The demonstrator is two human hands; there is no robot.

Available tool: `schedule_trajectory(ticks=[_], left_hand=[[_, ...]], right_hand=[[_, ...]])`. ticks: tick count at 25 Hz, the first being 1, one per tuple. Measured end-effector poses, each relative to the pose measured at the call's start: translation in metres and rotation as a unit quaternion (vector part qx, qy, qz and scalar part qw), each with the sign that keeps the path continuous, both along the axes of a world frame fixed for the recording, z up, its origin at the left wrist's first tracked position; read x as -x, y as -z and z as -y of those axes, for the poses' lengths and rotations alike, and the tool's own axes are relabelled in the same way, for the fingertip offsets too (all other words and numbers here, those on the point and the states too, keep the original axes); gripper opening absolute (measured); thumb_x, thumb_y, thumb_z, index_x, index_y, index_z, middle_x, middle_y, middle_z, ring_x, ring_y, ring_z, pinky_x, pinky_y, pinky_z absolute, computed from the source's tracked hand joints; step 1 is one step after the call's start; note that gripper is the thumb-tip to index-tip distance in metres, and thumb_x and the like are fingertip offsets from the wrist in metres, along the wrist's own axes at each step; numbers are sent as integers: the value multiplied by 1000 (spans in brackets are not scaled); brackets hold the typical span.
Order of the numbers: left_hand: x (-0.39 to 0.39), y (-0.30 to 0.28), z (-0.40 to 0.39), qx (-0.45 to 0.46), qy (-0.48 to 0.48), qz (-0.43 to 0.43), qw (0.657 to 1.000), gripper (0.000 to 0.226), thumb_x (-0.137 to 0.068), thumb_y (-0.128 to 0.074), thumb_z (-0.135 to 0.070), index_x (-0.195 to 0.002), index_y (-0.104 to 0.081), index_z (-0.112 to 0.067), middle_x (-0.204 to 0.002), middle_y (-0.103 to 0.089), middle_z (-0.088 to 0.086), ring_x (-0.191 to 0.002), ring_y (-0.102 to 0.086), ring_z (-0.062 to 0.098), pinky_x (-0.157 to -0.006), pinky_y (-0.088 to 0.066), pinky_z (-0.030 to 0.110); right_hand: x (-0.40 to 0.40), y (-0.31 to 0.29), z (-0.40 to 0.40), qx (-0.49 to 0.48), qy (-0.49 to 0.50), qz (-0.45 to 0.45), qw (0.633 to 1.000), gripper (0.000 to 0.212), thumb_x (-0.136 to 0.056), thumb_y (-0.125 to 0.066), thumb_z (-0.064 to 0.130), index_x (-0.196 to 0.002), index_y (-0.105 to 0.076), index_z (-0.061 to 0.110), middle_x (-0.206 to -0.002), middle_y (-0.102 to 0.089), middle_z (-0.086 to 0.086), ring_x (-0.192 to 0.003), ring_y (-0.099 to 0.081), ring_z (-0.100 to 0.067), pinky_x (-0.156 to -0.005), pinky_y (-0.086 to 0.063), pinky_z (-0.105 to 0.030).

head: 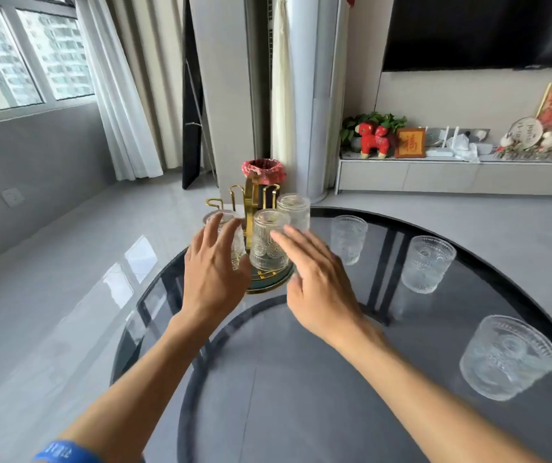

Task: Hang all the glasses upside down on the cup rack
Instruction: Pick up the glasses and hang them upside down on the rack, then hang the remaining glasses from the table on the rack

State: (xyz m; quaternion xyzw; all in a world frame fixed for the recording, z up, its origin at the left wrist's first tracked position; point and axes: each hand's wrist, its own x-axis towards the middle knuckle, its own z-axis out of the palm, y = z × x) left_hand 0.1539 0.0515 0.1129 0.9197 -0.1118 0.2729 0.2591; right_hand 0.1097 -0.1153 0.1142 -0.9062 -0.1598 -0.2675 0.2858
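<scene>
A gold cup rack [249, 198] on a round teal base stands at the far left of the glass table [301, 379]. Three embossed glasses hang upside down on it: a left glass [238, 242], a middle glass [268, 242] and a right glass [294, 212]. Upright on the table stand a far glass [349, 238], a middle glass [427, 264] and a near glass [507, 357]. My left hand [213, 265] is spread in front of the left hung glass, partly hiding it. My right hand [314, 279] hovers beside the middle hung glass, fingers apart, holding nothing.
The table's left edge runs just beside the rack, with grey floor beyond. A bin with a red liner [263, 170] stands behind the rack. A low TV cabinet [451, 175] with ornaments runs along the right wall.
</scene>
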Motion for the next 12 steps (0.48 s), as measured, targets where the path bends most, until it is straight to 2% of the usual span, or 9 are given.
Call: schedule_trajectory(ticks=[2,5,8,10,12], left_hand=[[35,23,36,34,80,14,996,64,-81,-63,-18,-143,-44,-16,-149,-46,11,-134,-44,33,-110,-36,45],[80,56,91,-11,162,-82,983,80,-83,-60,-25,-154,-23,-24,-156,-37,6,-142,-33,27,-115,-32,41],[98,78,128,-52,187,-155,969,88,-86,-59,-34,-156,-5,-30,-162,-25,3,-146,-26,26,-114,-30,40],[100,87,143,-121,181,-206,954,88,-87,-57,-43,-156,-2,-32,-164,-16,5,-149,-19,29,-116,-27,44],[100,94,148,-235,179,-261,919,77,-91,-48,-54,-155,-10,-35,-166,-9,5,-151,-10,30,-119,-18,50]], right_hand=[[35,17,30,8,23,-55,998,69,-77,-50,-5,-142,-46,17,-151,-42,-6,-138,-35,-27,-111,-32,-44],[72,32,76,39,72,-110,991,68,-80,-55,2,-144,-42,18,-155,-36,-5,-140,-32,-23,-109,-33,-43],[93,31,119,68,124,-123,982,73,-80,-57,9,-147,-33,26,-157,-31,-4,-139,-29,-25,-109,-32,-43],[102,27,149,154,182,-117,964,73,-81,-59,18,-147,-30,30,-158,-26,-5,-140,-25,-31,-105,-31,-49],[105,23,176,244,265,-177,916,75,-81,-62,39,-146,-24,33,-161,-16,-7,-141,-18,-40,-103,-28,-54]])
